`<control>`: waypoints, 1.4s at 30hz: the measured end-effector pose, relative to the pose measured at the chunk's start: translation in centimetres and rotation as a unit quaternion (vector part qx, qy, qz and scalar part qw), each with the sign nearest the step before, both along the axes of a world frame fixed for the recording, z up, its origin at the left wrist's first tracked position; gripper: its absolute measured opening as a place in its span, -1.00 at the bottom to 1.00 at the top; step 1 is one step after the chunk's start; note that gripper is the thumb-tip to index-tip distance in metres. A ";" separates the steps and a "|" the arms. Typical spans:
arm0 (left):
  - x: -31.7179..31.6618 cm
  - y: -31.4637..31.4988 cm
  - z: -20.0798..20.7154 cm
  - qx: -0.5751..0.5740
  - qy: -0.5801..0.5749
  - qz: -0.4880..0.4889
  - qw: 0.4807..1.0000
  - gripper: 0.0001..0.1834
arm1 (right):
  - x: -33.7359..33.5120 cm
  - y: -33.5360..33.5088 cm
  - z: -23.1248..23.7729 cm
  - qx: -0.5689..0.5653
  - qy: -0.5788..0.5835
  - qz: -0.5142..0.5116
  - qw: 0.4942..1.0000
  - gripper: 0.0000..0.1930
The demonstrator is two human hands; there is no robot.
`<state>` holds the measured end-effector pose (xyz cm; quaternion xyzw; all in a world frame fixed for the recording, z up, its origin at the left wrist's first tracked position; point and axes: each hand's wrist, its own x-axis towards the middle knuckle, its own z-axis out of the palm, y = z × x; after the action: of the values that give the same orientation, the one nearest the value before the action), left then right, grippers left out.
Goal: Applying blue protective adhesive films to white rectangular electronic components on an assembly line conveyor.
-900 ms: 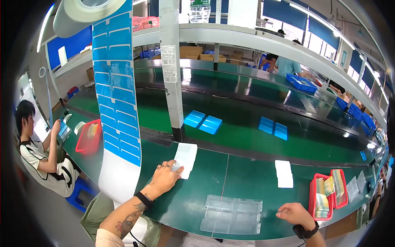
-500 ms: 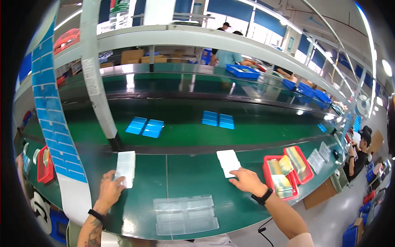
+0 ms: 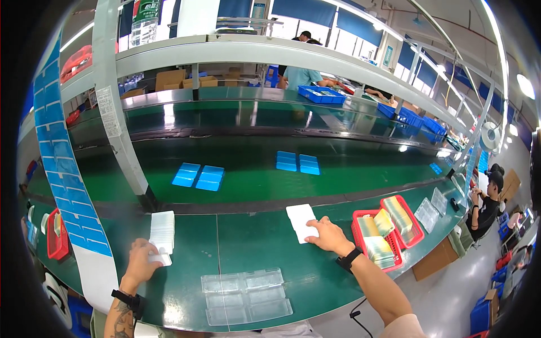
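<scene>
On the green bench [image 3: 253,248], near edge: left hand [image 3: 141,262], fingers curled around one white card [image 3: 160,259] at the foot of a stack of white cards [image 3: 162,231]; black band at that wrist. Right hand [image 3: 327,234], fingers spread flat, pressing down on a second, flatter pile of white sheets [image 3: 300,218], thumb side toward the person; black wristwatch [image 3: 348,260] on that wrist. The two hands sit well apart, each on its own pile. Between them, closer to the bench edge: a clear plastic blister tray [image 3: 248,296] with several shallow compartments, lying flat, untouched. Right of the right hand: two red baskets [image 3: 389,231] side by side, holding yellowish and clear packets. Left: a long strip of blue labels on white backing [image 3: 67,180], hanging down past the bench edge; beyond it, a red tray [image 3: 56,234]. Behind the bench, on a darker green conveyor belt [image 3: 253,169]: two pairs of blue trays [image 3: 198,176], spaced apart. Far right: another person, seated [image 3: 487,208].
</scene>
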<state>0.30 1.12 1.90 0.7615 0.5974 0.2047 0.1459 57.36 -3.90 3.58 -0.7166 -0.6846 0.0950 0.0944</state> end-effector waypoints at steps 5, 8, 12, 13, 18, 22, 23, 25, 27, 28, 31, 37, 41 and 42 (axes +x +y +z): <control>-0.5 0.0 -0.8 0.002 0.018 -0.004 1.000 -0.64 | 0.0 0.8 0.9 -0.054 0.011 -0.023 0.998 -0.48; -0.3 -0.5 -0.3 0.002 0.026 -0.018 0.999 -0.69 | 0.2 0.9 1.4 -0.067 -0.017 -0.026 0.997 -0.58; 0.8 -4.0 2.2 0.028 0.012 -0.023 0.999 -0.76 | -1.4 -1.2 2.0 -0.070 -0.039 0.013 0.997 -0.66; 0.6 -4.9 2.1 0.043 0.005 -0.029 0.999 -0.77 | -2.1 -2.4 2.0 -0.035 -0.056 0.044 0.997 -0.69; -0.5 -7.1 1.5 0.057 0.057 -0.050 0.996 -0.80 | -3.2 -5.2 0.8 0.033 0.123 0.071 0.989 -0.75; 0.4 -10.0 2.2 -0.216 -0.515 0.115 0.821 -0.74 | -5.4 -8.9 2.4 -0.164 0.686 -0.114 0.700 -0.85; 0.2 -10.8 1.8 -0.272 -0.607 0.132 0.735 -0.74 | -5.2 -9.6 1.3 -0.206 0.731 -0.118 0.640 -0.84; 0.9 -11.8 0.9 -0.362 -0.703 0.208 0.576 -0.71 | -5.0 -10.5 -0.3 -0.267 0.768 -0.122 0.570 -0.77; 1.5 -12.5 1.0 -0.414 -0.711 0.162 0.544 -0.55 | -5.5 -10.9 -0.8 -0.328 0.792 -0.130 0.498 -0.57; 1.7 -12.7 0.6 -0.430 -0.709 0.151 0.538 -0.48 | -6.0 -11.1 -0.8 -0.335 0.791 -0.131 0.494 -0.57; 2.6 -13.7 0.1 -0.405 -0.694 0.155 0.575 -0.51 | -7.6 -11.6 -0.5 -0.301 0.735 -0.160 0.587 -0.61; 6.4 -13.5 2.7 -0.345 -0.497 0.044 0.795 -0.70 | -12.0 -12.1 1.9 -0.208 0.506 -0.041 0.836 -0.75; 9.4 -13.2 2.3 -0.259 -0.389 0.002 0.884 -0.80 | -14.2 -12.0 1.4 -0.161 0.413 0.029 0.896 -0.76; 10.1 -13.1 2.8 -0.251 -0.342 -0.021 0.905 -0.79 | -14.9 -11.8 2.3 -0.161 0.413 0.029 0.896 -0.76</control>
<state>10.44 -11.94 4.65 0.5956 0.5259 0.2928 0.5319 42.47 -15.75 5.88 -0.5981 -0.5796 0.4943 0.2490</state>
